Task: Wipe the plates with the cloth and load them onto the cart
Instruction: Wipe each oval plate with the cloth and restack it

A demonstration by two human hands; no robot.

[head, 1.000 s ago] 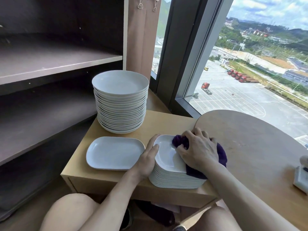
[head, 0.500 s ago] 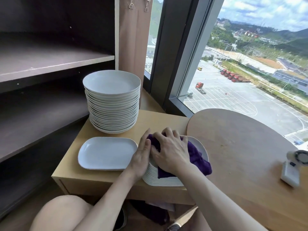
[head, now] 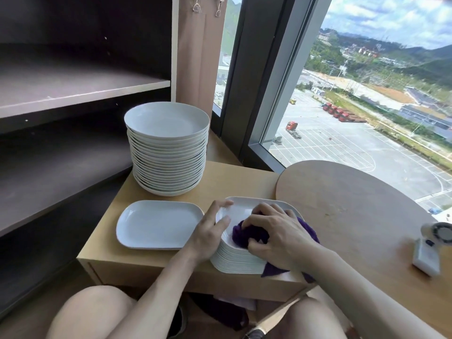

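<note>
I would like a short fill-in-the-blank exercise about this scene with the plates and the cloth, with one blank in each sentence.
1. The right hand grips a ____ cloth on top of the low stack.
2. The tall stack behind it holds ____ plates.
3. The single plate lies to the ____ of the low stack.
Missing words: purple; round; left.

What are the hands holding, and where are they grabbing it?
The right hand grips the purple cloth by its bunched middle, pressing it on the top plate. The left hand holds nothing; it rests against the plate stack's left edge.
</note>
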